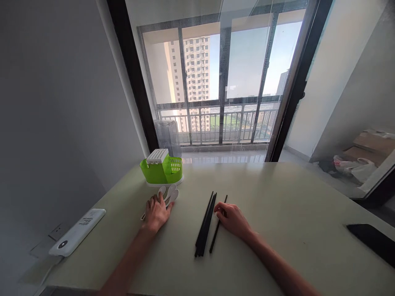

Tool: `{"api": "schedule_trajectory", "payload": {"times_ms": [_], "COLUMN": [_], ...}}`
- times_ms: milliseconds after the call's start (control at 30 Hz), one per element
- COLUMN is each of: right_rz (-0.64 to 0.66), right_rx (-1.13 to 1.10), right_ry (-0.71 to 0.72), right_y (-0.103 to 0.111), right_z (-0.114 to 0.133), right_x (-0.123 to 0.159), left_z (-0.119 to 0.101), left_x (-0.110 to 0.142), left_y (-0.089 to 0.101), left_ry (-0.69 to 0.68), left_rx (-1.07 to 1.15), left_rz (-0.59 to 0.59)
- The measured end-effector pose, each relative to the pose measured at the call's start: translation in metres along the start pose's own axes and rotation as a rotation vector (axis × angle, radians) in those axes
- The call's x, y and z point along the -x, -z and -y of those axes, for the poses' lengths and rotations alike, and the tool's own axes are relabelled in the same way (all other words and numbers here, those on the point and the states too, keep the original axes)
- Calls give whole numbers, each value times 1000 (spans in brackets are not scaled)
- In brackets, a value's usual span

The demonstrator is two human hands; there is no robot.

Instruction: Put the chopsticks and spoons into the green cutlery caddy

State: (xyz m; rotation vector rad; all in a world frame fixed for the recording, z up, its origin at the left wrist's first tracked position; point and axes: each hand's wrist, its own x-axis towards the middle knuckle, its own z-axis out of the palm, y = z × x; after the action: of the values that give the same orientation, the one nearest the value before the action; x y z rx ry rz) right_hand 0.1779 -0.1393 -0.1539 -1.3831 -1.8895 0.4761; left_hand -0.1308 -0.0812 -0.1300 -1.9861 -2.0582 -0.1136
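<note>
My left hand lies on several white spoons on the pale table, its fingers closed over their handles. Just beyond the spoons stands a green cutlery holder with a white slotted insert. My right hand rests on the table with its fingers curled onto a single black chopstick. To the left of that one lies a bundle of black chopsticks, pointing away from me.
A white remote-like device lies near the table's left edge. A black flat object sits at the right edge. Behind the table are glass doors onto a balcony, and boxes and bags on the floor at right.
</note>
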Motion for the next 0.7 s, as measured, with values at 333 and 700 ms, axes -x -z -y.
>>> {"api": "schedule_trajectory", "payload": {"times_ms": [333,700], "right_rz": [-2,0], "right_rx": [3,2], "right_ry": [-7,-5], "right_y": [0,0], "right_z": [-1,-1], "right_x": [-1,-1], "left_z": [-15,-10], "left_x": [-1,1], "left_y": [9,8], "left_ry": [-57,-55], "left_rx": [51,88], "left_rz": [-18,-146]}}
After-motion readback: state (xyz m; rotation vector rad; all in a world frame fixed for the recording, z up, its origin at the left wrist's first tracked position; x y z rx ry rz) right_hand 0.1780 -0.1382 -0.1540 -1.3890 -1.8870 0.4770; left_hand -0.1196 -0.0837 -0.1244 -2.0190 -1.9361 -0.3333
